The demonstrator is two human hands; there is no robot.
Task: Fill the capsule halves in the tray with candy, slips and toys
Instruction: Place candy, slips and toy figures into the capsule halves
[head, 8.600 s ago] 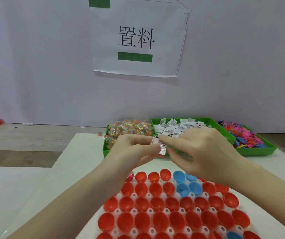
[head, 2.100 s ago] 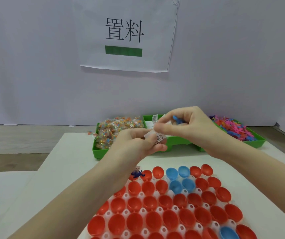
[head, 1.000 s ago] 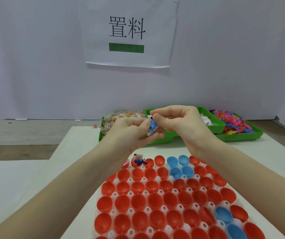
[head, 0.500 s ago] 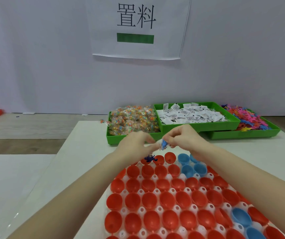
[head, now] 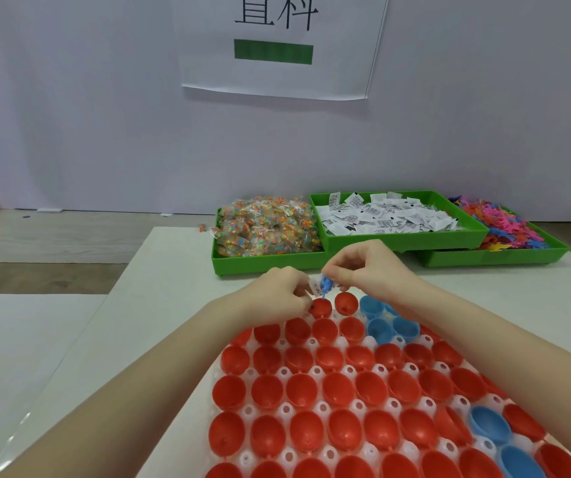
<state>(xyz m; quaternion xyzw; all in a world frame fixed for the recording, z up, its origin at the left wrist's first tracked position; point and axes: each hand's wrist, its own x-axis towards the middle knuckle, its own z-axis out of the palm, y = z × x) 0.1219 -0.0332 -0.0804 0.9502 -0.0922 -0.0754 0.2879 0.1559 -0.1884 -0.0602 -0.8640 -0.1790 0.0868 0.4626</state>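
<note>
A white worktop [head: 160, 270] carries a white tray [head: 356, 405] of red and blue capsule halves, with three green bins along the far edge: candy [head: 267, 229], paper slips [head: 387, 219] and coloured toys [head: 505, 229] (the slip bin overlaps the toy bin's rim). Both hands meet over the tray's far row. The right hand [head: 373, 267] pinches a small blue toy [head: 326, 283] between thumb and forefinger, directly above a red capsule half [head: 321, 308]. The left hand [head: 284, 294], fingers curled, pinches a white slip [head: 316, 286] touching the toy. Half a second earlier the hands were in the same spot, holding the same pieces slightly higher above that half.
</note>
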